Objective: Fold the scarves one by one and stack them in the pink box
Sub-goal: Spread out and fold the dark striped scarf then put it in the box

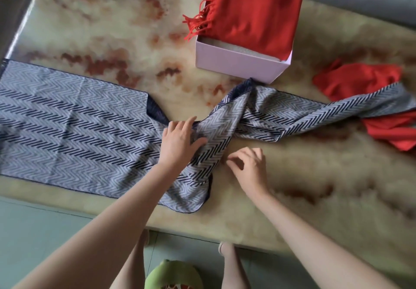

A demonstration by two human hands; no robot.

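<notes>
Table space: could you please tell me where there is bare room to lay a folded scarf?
Free: the table left of the pink box, above the striped scarf; also the near right corner. Crowded: around the loose red scarf.

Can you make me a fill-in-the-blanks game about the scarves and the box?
1. The folded scarf with fringe lying in the pink box is the colour ____.
2. The left hand presses flat on the ____ scarf.
3. The right hand hovers over the ____, touching no cloth.
4. The loose red scarf lies partly ____ the zigzag scarf's right end.

Missing words: red; zigzag; table; under
</notes>
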